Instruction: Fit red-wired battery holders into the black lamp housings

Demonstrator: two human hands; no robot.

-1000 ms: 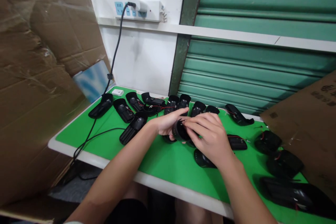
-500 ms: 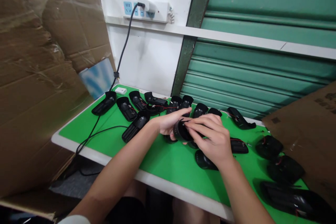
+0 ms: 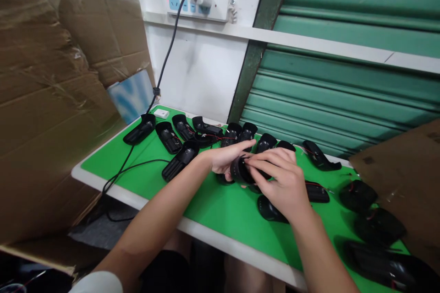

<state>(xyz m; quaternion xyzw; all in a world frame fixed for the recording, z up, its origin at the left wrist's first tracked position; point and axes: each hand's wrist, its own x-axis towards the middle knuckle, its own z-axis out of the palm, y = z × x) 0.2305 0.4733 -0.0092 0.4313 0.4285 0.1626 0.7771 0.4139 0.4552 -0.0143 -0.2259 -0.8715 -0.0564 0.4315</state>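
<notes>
My left hand (image 3: 227,158) is wrapped round a curved black plastic part (image 3: 239,170) above the middle of the green-topped table (image 3: 213,206). Over the part's open side, my right hand (image 3: 282,174) has its thumb and fingertips pinched together at the inner edge; whatever they grip is too small to make out. Beneath and just right of the hands lies another black part (image 3: 270,209), partly covered by my right hand. Similar black housings (image 3: 179,161) with thin red wires lie behind and to the left of my hands.
More black housings (image 3: 380,226) lie at the right. A black cable (image 3: 168,55) runs from a wall socket strip (image 3: 220,6) over the table's left side. Cardboard boxes (image 3: 68,100) stand at both sides; a green shutter (image 3: 326,82) is behind.
The whole view has shifted slightly, with the table and wall items appearing a little further right. Both hands keep nearly the same hold on the black part.
</notes>
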